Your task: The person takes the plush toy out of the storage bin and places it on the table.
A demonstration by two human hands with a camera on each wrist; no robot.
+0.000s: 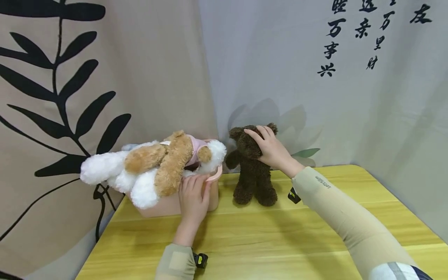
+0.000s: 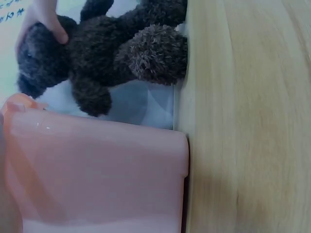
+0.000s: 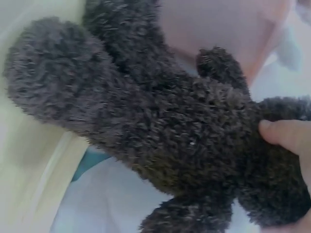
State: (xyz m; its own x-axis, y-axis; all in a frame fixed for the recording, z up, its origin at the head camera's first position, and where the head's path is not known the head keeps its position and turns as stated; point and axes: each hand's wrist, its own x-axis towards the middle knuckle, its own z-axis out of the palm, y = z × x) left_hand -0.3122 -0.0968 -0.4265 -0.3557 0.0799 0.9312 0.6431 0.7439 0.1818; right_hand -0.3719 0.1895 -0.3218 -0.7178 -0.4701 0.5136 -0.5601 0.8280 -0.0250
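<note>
A dark brown teddy bear (image 1: 252, 171) stands on the table behind the bin's right side, its feet at the tabletop. My right hand (image 1: 272, 149) holds it by the head, fingers over the face and thumb at the neck in the right wrist view. With my left hand (image 1: 193, 200) I grip the front rim of a pink bin (image 1: 164, 208); the fingertips are hidden behind the rim. Heaped in the bin, and sticking out to the left, are white plush toys (image 1: 105, 167) and a tan plush toy (image 1: 171, 179) in pink clothing.
The wooden table (image 1: 245, 241) runs toward me, with a fabric backdrop (image 1: 273, 58) close behind the bear and bin. Printed black leaves (image 1: 82, 81) and Chinese characters (image 1: 330, 50) mark the cloth.
</note>
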